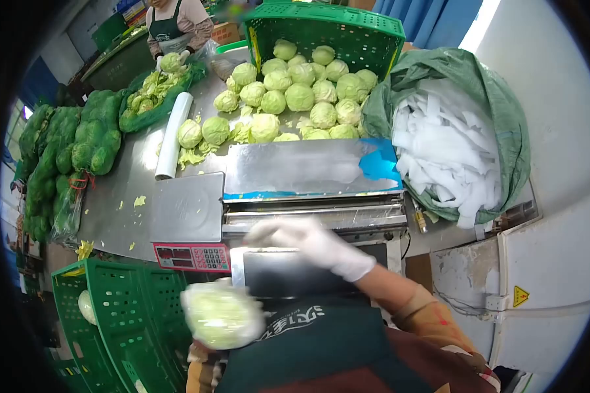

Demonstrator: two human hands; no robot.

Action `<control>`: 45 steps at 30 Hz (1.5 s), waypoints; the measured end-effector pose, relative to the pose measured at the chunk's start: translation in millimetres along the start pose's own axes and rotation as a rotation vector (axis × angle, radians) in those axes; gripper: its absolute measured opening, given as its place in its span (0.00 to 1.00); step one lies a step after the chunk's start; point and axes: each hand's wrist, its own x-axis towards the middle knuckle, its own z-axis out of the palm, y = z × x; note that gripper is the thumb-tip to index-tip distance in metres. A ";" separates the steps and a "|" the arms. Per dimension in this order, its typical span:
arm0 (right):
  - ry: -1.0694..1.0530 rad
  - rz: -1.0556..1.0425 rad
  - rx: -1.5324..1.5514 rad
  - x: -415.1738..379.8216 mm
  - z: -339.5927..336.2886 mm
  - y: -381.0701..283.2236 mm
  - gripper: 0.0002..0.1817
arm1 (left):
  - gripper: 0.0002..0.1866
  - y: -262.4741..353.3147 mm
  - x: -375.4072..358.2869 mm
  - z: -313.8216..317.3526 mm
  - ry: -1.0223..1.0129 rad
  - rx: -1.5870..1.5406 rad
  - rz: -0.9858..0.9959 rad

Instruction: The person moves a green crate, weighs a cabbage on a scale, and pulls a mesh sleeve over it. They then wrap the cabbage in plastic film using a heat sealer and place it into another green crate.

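Note:
At the lower left, close to my apron, a cabbage with a shiny clear film over it rests in my left hand. The cabbage hides most of that hand. My right hand, in a white glove and blurred by motion, reaches across the dark flat plate at the front of the wrapping machine. Its fingers stretch leftward, and nothing shows in them. Left of the machine stands a weighing scale with a red keypad panel.
Loose cabbages spill from a tipped green crate. A green sack of white foam strips stands right. A white film roll, netted cabbages and green crates lie left. A co-worker handles a cabbage behind.

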 end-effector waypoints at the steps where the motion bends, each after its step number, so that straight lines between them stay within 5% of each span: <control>1: 0.246 -0.041 -0.358 -8.8 -32.0 -10.2 0.14 | 0.23 26.3 -9.0 0.9 0.060 -0.015 0.156; 5: 0.988 -0.160 -1.062 -43.4 -194.1 -6.7 0.19 | 0.25 154.7 -71.8 15.7 0.275 0.316 0.938; 7: 1.079 -0.127 -1.593 -53.1 -244.2 -8.5 0.22 | 0.26 187.8 -106.6 37.0 0.579 0.887 1.266; 8: 1.061 -0.147 -1.586 -51.9 -260.0 -8.3 0.22 | 0.27 199.0 -121.4 41.9 0.652 0.994 1.356; 10: 0.968 -0.076 -1.955 -52.1 -282.6 -3.0 0.23 | 0.27 221.5 -154.6 4.8 0.369 0.565 1.296; 12: 0.881 -0.034 -1.888 -59.8 -309.4 6.3 0.21 | 0.28 227.5 -163.3 -43.4 1.277 0.700 1.341; 13: 0.806 0.030 -1.829 -59.5 -319.4 9.9 0.18 | 0.28 231.1 -161.6 -61.9 1.525 0.801 1.312; 15: 0.856 -0.031 -1.730 -54.6 -319.6 -7.8 0.16 | 0.26 221.4 -131.6 -79.0 1.534 1.195 1.412; 16: 0.906 -0.072 -1.641 -53.9 -319.1 -20.0 0.14 | 0.25 206.2 -90.2 -16.4 1.375 0.974 1.478; 20: 0.955 0.004 -1.512 -74.7 -372.5 -49.0 0.13 | 0.24 179.5 21.1 60.9 0.940 1.301 1.373; 21: 1.110 -0.103 -1.363 -70.7 -374.8 -68.8 0.13 | 0.25 172.2 78.2 79.6 0.662 1.215 1.206; 24: 1.430 -0.268 -0.780 -82.8 -354.1 -125.0 0.15 | 0.27 161.8 184.4 79.5 0.317 1.072 0.997; 28: 1.359 -0.614 -0.103 -139.6 -390.7 -135.6 0.19 | 0.42 129.8 351.2 59.2 0.177 1.155 0.492; 30: 1.267 -0.673 0.206 -164.5 -400.3 -126.5 0.19 | 0.51 109.7 434.1 47.5 0.130 1.274 0.463; 33: 1.430 -0.586 0.108 -233.1 -434.9 -105.6 0.20 | 0.55 89.8 525.9 54.6 0.065 1.718 0.643; 35: 1.669 -0.384 -0.649 -250.1 -422.3 -103.9 0.21 | 0.59 87.6 560.4 76.7 -0.017 2.018 0.687; 36: 1.743 -0.174 -1.382 -234.5 -397.5 -104.3 0.20 | 0.61 84.2 567.9 90.1 -0.053 2.144 0.628; 39: 1.745 -0.382 -1.378 -221.2 -350.6 -130.0 0.18 | 0.64 63.6 600.4 97.8 -0.114 2.308 0.512; 45: 1.624 -0.402 -1.343 -145.3 -268.7 -177.0 0.19 | 0.53 50.8 628.2 69.8 -0.082 2.088 0.581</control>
